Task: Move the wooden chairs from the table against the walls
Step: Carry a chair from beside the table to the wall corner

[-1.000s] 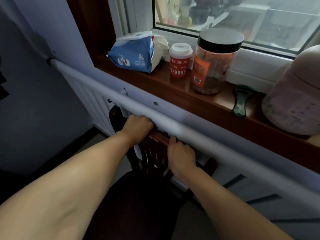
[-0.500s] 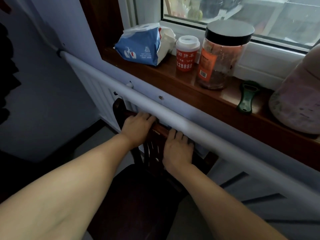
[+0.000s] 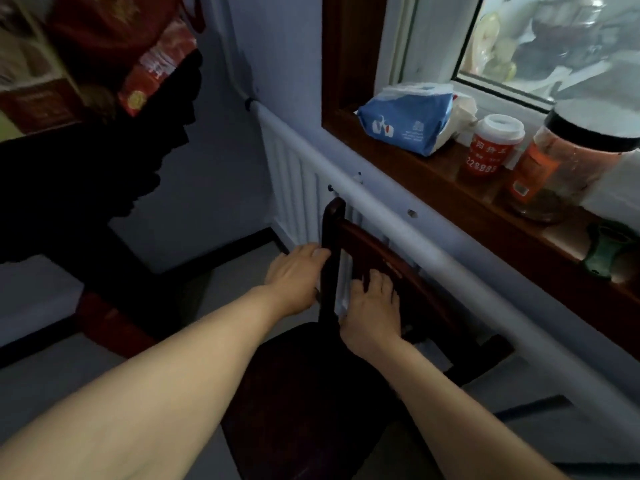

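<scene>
A dark wooden chair [image 3: 382, 252] stands with its backrest against the white radiator [image 3: 298, 174] under the window. Its round dark seat [image 3: 311, 393] lies below my forearms. My left hand [image 3: 294, 275] is beside the backrest's left post, with straight fingertips touching it and not wrapped around it. My right hand [image 3: 375, 306] lies flat on the backrest's slats below the top rail, fingers spread. Neither hand holds anything.
A wooden windowsill [image 3: 433, 181] above the radiator carries a blue tissue pack [image 3: 405, 123], a small red jar [image 3: 491, 147], a large black-lidded jar [image 3: 561, 157] and a green tool [image 3: 606, 251]. Dark carved furniture [image 3: 86, 188] with red bags [image 3: 149, 46] on it fills the left.
Both hands have come off the chair's top rail: the left slid down beside the left post, the right dropped onto the slats. The view has swung left.
</scene>
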{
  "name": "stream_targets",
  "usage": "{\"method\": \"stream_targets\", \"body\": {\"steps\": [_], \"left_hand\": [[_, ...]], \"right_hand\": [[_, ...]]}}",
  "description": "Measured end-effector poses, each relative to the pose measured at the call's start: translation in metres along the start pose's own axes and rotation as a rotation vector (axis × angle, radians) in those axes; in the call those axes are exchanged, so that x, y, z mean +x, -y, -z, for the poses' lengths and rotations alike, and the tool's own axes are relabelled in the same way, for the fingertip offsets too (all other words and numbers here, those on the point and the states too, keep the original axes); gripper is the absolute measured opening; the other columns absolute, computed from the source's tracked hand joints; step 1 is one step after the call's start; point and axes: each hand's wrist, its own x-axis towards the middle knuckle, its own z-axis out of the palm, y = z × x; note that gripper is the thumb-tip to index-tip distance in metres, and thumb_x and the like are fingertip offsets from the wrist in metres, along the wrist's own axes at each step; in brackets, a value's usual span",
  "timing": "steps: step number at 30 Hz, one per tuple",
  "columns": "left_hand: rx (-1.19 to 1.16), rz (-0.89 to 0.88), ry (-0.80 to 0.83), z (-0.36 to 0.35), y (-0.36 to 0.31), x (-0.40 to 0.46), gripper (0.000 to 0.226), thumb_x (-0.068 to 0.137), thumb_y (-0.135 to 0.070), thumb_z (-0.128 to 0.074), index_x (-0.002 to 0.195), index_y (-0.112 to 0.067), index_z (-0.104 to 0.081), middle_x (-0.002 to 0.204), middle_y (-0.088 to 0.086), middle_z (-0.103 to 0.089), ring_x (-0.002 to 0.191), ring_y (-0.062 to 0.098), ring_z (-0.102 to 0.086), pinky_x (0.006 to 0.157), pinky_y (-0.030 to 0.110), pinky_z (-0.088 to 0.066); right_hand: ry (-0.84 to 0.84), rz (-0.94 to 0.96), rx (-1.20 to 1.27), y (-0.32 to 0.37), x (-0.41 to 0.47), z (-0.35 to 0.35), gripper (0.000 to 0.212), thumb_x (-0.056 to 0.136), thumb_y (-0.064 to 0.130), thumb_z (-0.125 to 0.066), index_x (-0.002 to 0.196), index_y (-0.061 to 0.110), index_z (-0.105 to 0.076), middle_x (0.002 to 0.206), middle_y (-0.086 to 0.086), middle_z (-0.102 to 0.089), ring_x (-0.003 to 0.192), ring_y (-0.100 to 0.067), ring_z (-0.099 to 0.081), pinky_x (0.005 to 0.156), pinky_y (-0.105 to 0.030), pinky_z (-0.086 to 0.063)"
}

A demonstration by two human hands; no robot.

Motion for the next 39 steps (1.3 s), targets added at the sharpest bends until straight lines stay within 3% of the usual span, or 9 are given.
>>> {"method": "stream_targets", "body": {"steps": [9,15,18,24,34,39], "left_hand": [[-0.098,0.379,0.026,0.014,0.113,-0.115,0.07,0.082,-0.018,-0.058,0.142,-0.021,-0.024,0.141,0.009,-0.036,0.126,0.027,-0.038,0.101,0.04,-0.037],[-0.154,0.552,0.01,0.021,0.183,-0.214,0.069,0.083,-0.023,-0.061,0.141,-0.021,-0.024,0.139,0.009,-0.039,0.124,0.028,-0.043,0.095,0.041,-0.04],[-0.215,0.668,0.014,0.016,0.223,-0.279,0.071,0.082,-0.024,-0.064,0.141,-0.019,-0.025,0.139,0.011,-0.04,0.125,0.03,-0.042,0.1,0.045,-0.041],[-0.377,0.895,-0.037,0.009,0.287,-0.401,0.069,0.083,-0.024,-0.067,0.139,-0.014,-0.029,0.135,0.015,-0.043,0.123,0.031,-0.045,0.097,0.038,-0.043],[-0.387,1.23,-0.134,0.013,0.34,-0.578,0.072,0.085,-0.03,-0.064,0.143,-0.017,-0.024,0.141,0.013,-0.043,0.125,0.031,-0.046,0.101,0.042,-0.04],[-0.455,1.393,-0.146,0.011,0.361,-0.656,0.078,0.088,-0.029,-0.061,0.148,-0.013,-0.014,0.15,0.017,-0.031,0.131,0.031,-0.04,0.106,0.038,-0.035]], "right_hand": [[0.009,0.22,0.008,0.112,-0.015,-0.012,0.064,0.085,0.025,-0.055,0.138,0.009,-0.021,0.137,-0.019,-0.03,0.121,-0.034,-0.034,0.099,-0.044,-0.037],[0.122,0.382,-0.069,0.22,-0.048,-0.025,0.07,0.087,0.029,-0.057,0.141,0.01,-0.017,0.144,-0.021,-0.018,0.126,-0.035,-0.029,0.102,-0.042,-0.034],[0.211,0.485,-0.116,0.278,-0.071,-0.034,0.075,0.086,0.031,-0.058,0.144,0.012,-0.013,0.148,-0.022,-0.01,0.131,-0.035,-0.024,0.105,-0.043,-0.034],[0.291,0.662,-0.162,0.384,-0.124,-0.061,0.074,0.084,0.028,-0.06,0.143,0.013,-0.017,0.149,-0.02,-0.01,0.133,-0.036,-0.022,0.105,-0.044,-0.032],[0.344,1.0,-0.339,0.537,-0.201,-0.087,0.087,0.076,0.025,-0.073,0.142,0.012,-0.019,0.146,-0.018,-0.015,0.13,-0.036,-0.024,0.103,-0.044,-0.036],[0.342,1.161,-0.345,0.604,-0.228,-0.108,0.076,0.076,0.024,-0.072,0.135,0.014,-0.025,0.138,-0.016,-0.023,0.124,-0.034,-0.03,0.097,-0.043,-0.038]]}}
